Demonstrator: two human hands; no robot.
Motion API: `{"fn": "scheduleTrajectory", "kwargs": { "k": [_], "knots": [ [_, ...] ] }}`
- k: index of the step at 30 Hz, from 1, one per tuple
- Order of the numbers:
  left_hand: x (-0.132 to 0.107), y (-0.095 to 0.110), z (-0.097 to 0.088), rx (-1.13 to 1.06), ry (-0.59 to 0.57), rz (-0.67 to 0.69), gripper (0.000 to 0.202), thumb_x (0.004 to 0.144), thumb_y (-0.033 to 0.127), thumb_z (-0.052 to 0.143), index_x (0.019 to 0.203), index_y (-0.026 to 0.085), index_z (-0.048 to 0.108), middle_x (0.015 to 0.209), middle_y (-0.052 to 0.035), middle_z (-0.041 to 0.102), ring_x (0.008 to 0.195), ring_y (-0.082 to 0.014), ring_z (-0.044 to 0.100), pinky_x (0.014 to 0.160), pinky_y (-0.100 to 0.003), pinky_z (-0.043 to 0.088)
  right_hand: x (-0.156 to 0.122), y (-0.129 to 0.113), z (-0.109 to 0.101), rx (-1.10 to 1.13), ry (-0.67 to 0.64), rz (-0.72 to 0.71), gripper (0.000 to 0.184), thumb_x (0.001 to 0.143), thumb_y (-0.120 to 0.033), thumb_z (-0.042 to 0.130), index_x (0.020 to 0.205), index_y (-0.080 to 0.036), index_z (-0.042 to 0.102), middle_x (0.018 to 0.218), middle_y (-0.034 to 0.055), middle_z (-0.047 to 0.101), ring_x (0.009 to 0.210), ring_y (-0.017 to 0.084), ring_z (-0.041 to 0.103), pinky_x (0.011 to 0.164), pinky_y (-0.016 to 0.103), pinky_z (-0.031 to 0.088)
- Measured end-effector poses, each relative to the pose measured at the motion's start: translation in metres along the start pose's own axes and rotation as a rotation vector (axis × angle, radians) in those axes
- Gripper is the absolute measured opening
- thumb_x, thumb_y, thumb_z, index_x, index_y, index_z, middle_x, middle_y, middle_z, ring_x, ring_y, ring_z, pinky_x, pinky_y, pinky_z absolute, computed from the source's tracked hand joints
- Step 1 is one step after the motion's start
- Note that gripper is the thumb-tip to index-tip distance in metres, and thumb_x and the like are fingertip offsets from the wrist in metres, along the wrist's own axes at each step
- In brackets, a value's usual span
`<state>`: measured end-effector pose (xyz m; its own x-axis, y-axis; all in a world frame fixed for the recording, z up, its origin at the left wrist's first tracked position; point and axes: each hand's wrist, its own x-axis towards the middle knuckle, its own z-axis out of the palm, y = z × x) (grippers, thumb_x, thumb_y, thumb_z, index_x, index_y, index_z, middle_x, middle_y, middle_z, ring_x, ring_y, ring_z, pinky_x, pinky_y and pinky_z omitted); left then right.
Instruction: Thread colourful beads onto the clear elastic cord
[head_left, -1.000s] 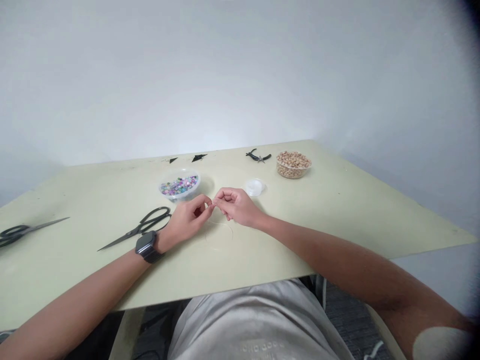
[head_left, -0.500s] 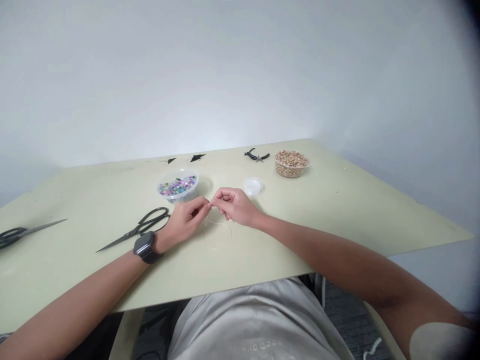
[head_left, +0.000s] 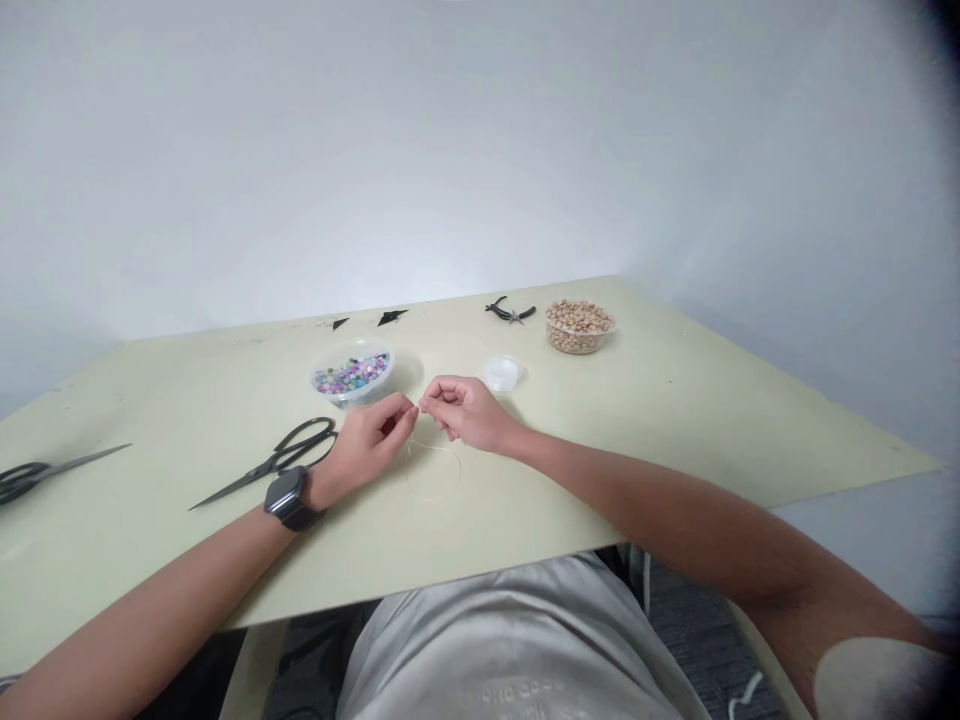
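Thread (head_left: 435, 447) in a two-handed pinch

Both hands are closed into small pinches and meet in front of the body. The left hand (head_left: 364, 450) has its thumb and forefinger curled inward, and the right hand (head_left: 469, 414) does the same, with their fingertips (head_left: 414, 411) almost touching. The fine, pale thread runs from that pinch and curves down in a loose loop onto the table (head_left: 675, 430), just below the hands.

A black smartwatch (head_left: 286, 498) sits on the left wrist. Black scissors (head_left: 306, 438) lie just beside the left hand, and a second black-handled pair (head_left: 30, 478) lies well out to the left. Ahead are a clear tub of multicoloured beads (head_left: 351, 375), a small round translucent container (head_left: 502, 374), black pliers (head_left: 510, 312), a clear tub of tan beads (head_left: 579, 328) and two black triangular scraps (head_left: 391, 317).

The only lettering, on the grey shirt (head_left: 521, 688), is too blurred to read. Compared with the earlier frames, the pinch looks the same, while the whole tabletop sits slightly further left in view.
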<state>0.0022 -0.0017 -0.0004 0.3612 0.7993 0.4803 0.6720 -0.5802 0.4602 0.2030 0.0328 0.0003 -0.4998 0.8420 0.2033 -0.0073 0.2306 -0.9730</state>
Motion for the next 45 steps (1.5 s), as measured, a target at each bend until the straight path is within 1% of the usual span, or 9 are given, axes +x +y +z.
{"fn": "scheduleTrajectory", "kwargs": {
  "k": [5, 12, 14, 19, 25, 32, 39, 41, 45],
  "knots": [
    [0.000, 0.006, -0.001, 0.034, 0.021, 0.027, 0.026, 0.100, 0.026, 0.049, 0.075, 0.017, 0.052, 0.058, 0.0052, 0.047, 0.052, -0.0076, 0.038, 0.051, -0.022, 0.028, 0.005, 0.003, -0.004, -0.009, 0.061, -0.039, 0.017, 0.087, -0.031, 0.061, 0.075, -0.019, 0.056, 0.062, -0.0058, 0.050, 0.051, 0.008, 0.048, 0.047, 0.020, 0.044],
    [0.000, 0.007, -0.002, 0.063, 0.045, 0.043, 0.024, 0.097, 0.023, 0.051, 0.074, 0.017, 0.052, 0.058, 0.0050, 0.049, 0.050, -0.0071, 0.040, 0.050, -0.021, 0.029, 0.018, 0.010, -0.021, -0.021, 0.257, 0.007, 0.016, 0.084, -0.029, 0.061, 0.073, -0.020, 0.053, 0.061, -0.0072, 0.048, 0.047, 0.007, 0.048, 0.045, 0.020, 0.043],
    [0.000, 0.006, -0.002, 0.059, 0.035, 0.046, 0.025, 0.099, 0.024, 0.050, 0.074, 0.017, 0.053, 0.058, 0.0048, 0.049, 0.050, -0.0073, 0.040, 0.050, -0.021, 0.029, 0.017, 0.009, -0.022, -0.011, 0.208, 0.017, 0.014, 0.086, -0.030, 0.060, 0.076, -0.020, 0.057, 0.061, -0.0069, 0.049, 0.046, 0.006, 0.047, 0.044, 0.019, 0.042],
    [0.000, 0.002, -0.001, 0.047, 0.010, 0.042, 0.029, 0.101, 0.028, 0.049, 0.074, 0.017, 0.051, 0.058, 0.0049, 0.046, 0.050, -0.0077, 0.038, 0.050, -0.022, 0.028, 0.007, 0.000, -0.013, -0.034, -0.085, 0.062, 0.023, 0.093, -0.041, 0.057, 0.089, -0.019, 0.064, 0.070, -0.0048, 0.056, 0.047, 0.005, 0.049, 0.045, 0.018, 0.041],
    [0.000, 0.000, 0.000, 0.032, -0.033, 0.040, 0.027, 0.102, 0.028, 0.048, 0.078, 0.017, 0.055, 0.059, 0.0052, 0.047, 0.051, -0.0076, 0.038, 0.051, -0.022, 0.027, 0.002, 0.000, -0.006, -0.054, -0.140, 0.083, 0.018, 0.092, -0.037, 0.059, 0.086, -0.019, 0.061, 0.069, -0.0040, 0.056, 0.053, 0.007, 0.051, 0.046, 0.017, 0.043],
    [0.002, 0.002, 0.002, 0.055, -0.027, -0.002, 0.028, 0.101, 0.028, 0.047, 0.075, 0.017, 0.050, 0.058, 0.0055, 0.045, 0.051, -0.0082, 0.038, 0.051, -0.023, 0.026, 0.006, 0.002, -0.010, -0.087, 0.000, 0.001, 0.016, 0.088, -0.031, 0.056, 0.077, -0.020, 0.056, 0.066, -0.0046, 0.053, 0.054, 0.008, 0.050, 0.046, 0.018, 0.043],
    [0.002, 0.002, -0.001, 0.068, -0.006, -0.015, 0.028, 0.100, 0.029, 0.048, 0.075, 0.018, 0.051, 0.059, 0.0045, 0.047, 0.051, -0.0088, 0.039, 0.051, -0.024, 0.027, 0.020, 0.006, -0.025, -0.049, 0.225, 0.027, 0.011, 0.085, -0.026, 0.055, 0.075, -0.020, 0.054, 0.064, -0.0051, 0.050, 0.050, 0.007, 0.049, 0.044, 0.018, 0.043],
    [0.001, 0.001, -0.001, 0.066, -0.009, -0.007, 0.027, 0.101, 0.028, 0.048, 0.076, 0.017, 0.051, 0.059, 0.0045, 0.047, 0.051, -0.0086, 0.039, 0.051, -0.024, 0.027, 0.019, 0.005, -0.024, -0.062, 0.168, 0.043, 0.011, 0.087, -0.026, 0.054, 0.077, -0.020, 0.056, 0.067, -0.0045, 0.053, 0.049, 0.006, 0.049, 0.043, 0.018, 0.041],
    [0.001, -0.001, 0.001, 0.041, -0.018, 0.026, 0.029, 0.102, 0.028, 0.048, 0.075, 0.017, 0.051, 0.058, 0.0053, 0.046, 0.051, -0.0079, 0.038, 0.051, -0.023, 0.027, 0.010, 0.002, -0.012, -0.081, -0.102, 0.103, 0.017, 0.092, -0.038, 0.055, 0.088, -0.021, 0.058, 0.077, -0.0037, 0.059, 0.045, 0.006, 0.048, 0.040, 0.020, 0.037]
  ]
}}
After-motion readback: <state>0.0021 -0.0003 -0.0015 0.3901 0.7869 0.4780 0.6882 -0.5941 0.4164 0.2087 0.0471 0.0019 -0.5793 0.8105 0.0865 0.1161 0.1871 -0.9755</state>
